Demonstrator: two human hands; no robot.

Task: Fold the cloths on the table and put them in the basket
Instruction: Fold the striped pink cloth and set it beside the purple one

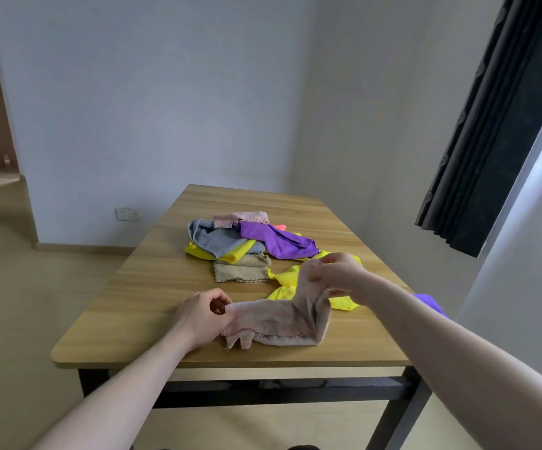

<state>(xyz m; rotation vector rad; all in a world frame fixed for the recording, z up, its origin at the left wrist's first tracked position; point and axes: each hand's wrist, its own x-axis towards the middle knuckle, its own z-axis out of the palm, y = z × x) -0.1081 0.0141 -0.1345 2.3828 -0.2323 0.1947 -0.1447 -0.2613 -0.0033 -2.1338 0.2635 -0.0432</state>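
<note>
The pink cloth (282,319) is stretched left to right near the front edge of the tabletop (133,287). Its left end is pinched by the left hand (203,315); its raised right end is clamped in the right hand (337,274) fingers. Unfolded cloths (250,245) lie beyond. No basket is visible.

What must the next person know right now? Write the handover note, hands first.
Left hand pinches the left end of the pink cloth; right hand pinches its other end, lifted above the table.
The cloth is half bunched near the front edge, not yet folded.
Unfolded pile behind it: grey towel, purple cloth, beige cloth, yellow cloths.
No basket in view; nothing visibly stored.
Left: fold all, then basket them.
</note>
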